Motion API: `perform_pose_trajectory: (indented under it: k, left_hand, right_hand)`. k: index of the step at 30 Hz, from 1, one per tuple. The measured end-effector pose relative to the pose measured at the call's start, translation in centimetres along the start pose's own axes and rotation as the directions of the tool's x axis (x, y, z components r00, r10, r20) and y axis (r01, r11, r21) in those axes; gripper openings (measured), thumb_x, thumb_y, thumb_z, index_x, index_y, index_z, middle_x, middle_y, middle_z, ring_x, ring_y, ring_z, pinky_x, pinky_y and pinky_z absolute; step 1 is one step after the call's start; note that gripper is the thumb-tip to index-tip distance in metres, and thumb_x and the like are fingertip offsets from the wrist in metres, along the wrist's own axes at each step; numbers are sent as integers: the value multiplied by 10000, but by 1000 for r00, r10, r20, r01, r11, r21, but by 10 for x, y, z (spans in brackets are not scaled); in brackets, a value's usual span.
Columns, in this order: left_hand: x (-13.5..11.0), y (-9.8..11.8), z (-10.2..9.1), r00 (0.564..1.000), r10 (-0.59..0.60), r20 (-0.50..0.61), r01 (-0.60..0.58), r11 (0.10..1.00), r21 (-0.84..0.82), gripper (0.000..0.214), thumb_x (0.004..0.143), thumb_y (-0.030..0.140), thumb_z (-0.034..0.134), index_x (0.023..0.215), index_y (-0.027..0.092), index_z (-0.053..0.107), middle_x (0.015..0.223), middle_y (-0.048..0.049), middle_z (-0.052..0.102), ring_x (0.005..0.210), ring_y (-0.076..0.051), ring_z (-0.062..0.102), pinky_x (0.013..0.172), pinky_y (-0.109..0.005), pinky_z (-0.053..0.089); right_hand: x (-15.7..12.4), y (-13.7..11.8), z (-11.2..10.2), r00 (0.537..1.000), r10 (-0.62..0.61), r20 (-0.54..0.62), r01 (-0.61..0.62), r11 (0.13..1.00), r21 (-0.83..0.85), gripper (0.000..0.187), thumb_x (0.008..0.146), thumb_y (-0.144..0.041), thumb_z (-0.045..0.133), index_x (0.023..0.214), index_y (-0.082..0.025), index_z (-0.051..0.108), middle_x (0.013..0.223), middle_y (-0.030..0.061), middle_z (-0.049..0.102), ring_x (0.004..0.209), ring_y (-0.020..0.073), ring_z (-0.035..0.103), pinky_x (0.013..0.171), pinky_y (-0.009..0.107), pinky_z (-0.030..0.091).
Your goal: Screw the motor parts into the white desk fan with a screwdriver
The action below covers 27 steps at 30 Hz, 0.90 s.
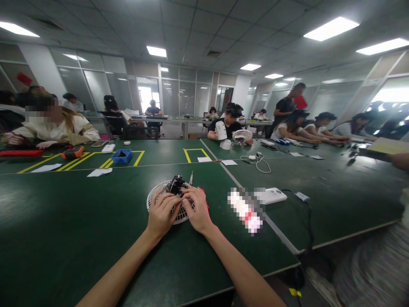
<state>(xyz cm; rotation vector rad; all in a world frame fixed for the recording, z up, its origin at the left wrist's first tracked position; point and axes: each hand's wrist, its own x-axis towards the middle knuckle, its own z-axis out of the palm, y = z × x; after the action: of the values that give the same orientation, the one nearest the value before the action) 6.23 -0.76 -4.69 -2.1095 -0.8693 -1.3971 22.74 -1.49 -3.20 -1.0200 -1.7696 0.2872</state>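
A white round fan grille (156,195) lies flat on the green table (79,221) in front of me. On its middle sits a small black motor part (176,184). My left hand (162,213) rests on the grille with its fingers curled toward the black part. My right hand (198,209) lies beside it, fingers bent and pinching at the same black part. A screwdriver (191,178) lies just behind the grille, and something red (206,200) shows by my right hand.
A white device (274,195) with a black cable lies to the right, beside a blurred-out object. A blue tray (122,156), paper slips and yellow floor-tape marks lie farther back. Several people work at the tables around, one opposite holding white fan parts (242,135).
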Motion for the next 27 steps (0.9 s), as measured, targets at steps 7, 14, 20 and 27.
perform_pose_trajectory:
  k: [7,14,20,27]
  left_hand:
    - [1,0,-2,999,31,-12,-32,999,-34,164,882,118,666,1005,226,668,925,0,790,854,-184,716,1033,-441,470]
    - [3,-3,-4,1000,20,16,-19,996,-90,98,875,148,658,932,227,668,857,5,773,775,-167,704,927,-390,530]
    - [5,-2,-5,1000,23,-7,-24,994,-107,84,852,136,655,874,215,637,801,-4,732,795,-184,683,857,-368,540]
    - [3,-5,-4,998,-55,-7,53,989,-138,117,804,102,632,833,210,599,760,-1,686,753,-183,646,779,-343,531]
  right_hand:
    - [0,2,-1,1000,11,9,-11,1000,-4,147,921,-275,560,884,-242,698,1134,76,717,1235,238,584,1189,465,250]
    - [0,5,-4,997,-3,74,4,1000,-11,128,899,-258,599,883,-249,726,1214,64,701,1327,241,529,1208,478,225]
    - [2,2,-9,990,-10,142,17,999,-47,106,888,-277,645,882,-265,751,1279,50,678,1367,249,492,1228,501,178]
    - [14,27,-30,974,131,-183,-163,970,-178,219,895,-199,516,1001,-208,707,1166,117,685,1178,259,590,1066,412,419]
